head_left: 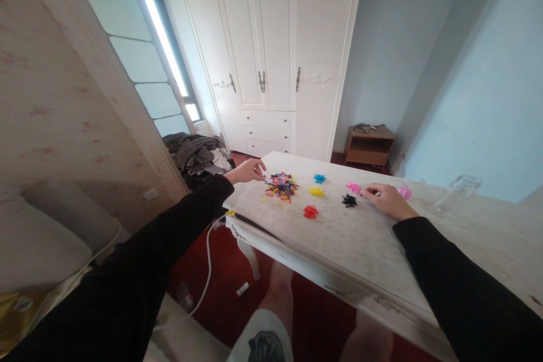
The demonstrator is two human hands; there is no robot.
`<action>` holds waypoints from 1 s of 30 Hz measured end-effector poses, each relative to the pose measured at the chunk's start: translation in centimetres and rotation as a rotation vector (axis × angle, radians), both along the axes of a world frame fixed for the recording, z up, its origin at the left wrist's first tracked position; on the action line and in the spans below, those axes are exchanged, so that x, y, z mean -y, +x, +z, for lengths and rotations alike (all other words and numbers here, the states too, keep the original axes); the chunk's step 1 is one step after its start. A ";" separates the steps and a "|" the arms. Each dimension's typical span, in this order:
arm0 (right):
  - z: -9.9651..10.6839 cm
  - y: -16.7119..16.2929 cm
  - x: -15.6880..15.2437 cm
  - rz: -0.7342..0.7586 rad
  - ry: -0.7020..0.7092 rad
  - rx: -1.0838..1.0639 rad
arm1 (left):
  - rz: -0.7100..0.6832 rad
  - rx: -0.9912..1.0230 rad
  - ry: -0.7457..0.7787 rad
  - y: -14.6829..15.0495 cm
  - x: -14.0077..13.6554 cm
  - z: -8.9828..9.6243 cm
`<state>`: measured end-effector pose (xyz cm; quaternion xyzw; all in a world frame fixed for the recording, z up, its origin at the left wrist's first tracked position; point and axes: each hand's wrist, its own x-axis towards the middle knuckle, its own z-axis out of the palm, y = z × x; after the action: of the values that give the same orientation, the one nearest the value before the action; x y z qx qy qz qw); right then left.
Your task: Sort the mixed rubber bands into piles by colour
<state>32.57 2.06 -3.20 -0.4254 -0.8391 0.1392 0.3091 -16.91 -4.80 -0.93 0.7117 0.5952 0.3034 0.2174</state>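
Observation:
A mixed heap of small coloured rubber bands (281, 185) lies on the white table (331, 232). My left hand (250, 171) is at its left edge, fingers curled together, with a small dark bit near the tips. My right hand (388, 201) is pinched beside the pink pile (353, 188) and just right of the black pile (349, 200); what its fingertips hold, if anything, is too small to make out. Between the heap and these piles sit separate blue (319, 179), yellow (316, 192) and red bands (310, 212).
Behind my right hand is another pink item (404, 192), and farther right a see-through glass container (458, 192). A white cable (208, 249) hangs by the table's left corner. Beyond are a clothes pile (195, 155), a white wardrobe (271, 39) and a brown nightstand (370, 147).

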 end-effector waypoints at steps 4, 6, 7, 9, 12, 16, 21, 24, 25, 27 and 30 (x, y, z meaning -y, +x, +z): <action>0.0 0.0 0.0 0.002 -0.002 0.001 | -0.026 0.008 -0.012 0.1 0.0 0.2; 0.0 0.1 0.0 0.003 0.001 0.004 | -0.032 -0.001 -0.016 0.2 0.0 0.3; 0.0 0.1 0.0 0.004 0.000 0.006 | -0.034 -0.003 -0.018 0.1 -0.1 0.4; 0.1 0.1 0.1 0.007 -0.006 0.013 | -0.035 -0.019 -0.015 0.0 -0.3 0.4; 0.1 0.1 0.1 0.005 -0.017 0.020 | -0.043 -0.068 0.002 -0.4 -0.7 0.4; 0.1 0.1 0.2 -0.003 -0.016 0.026 | -0.056 -0.098 0.020 -0.8 -1.0 0.4; -0.2 0.2 -0.1 0.014 -0.016 0.035 | -0.065 -0.076 0.003 -0.8 -0.8 0.8; -0.4 0.3 -0.3 0.021 -0.029 0.043 | -0.056 -0.062 0.000 -0.8 -0.8 0.8; -0.4 0.3 -0.4 0.023 -0.033 0.046 | -0.061 -0.060 0.006 -0.7 -0.9 0.7; -0.4 0.3 -0.4 0.024 -0.037 0.049 | -0.064 -0.059 0.017 -0.6 -1.0 0.6; -0.4 0.3 -0.3 0.019 -0.042 0.045 | -0.053 -0.083 0.029 -0.3 -0.8 0.8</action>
<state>32.88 2.37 -3.57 -0.4269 -0.8468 0.1499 0.2797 -17.22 -4.00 -0.12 0.7422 0.5803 0.2761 0.1900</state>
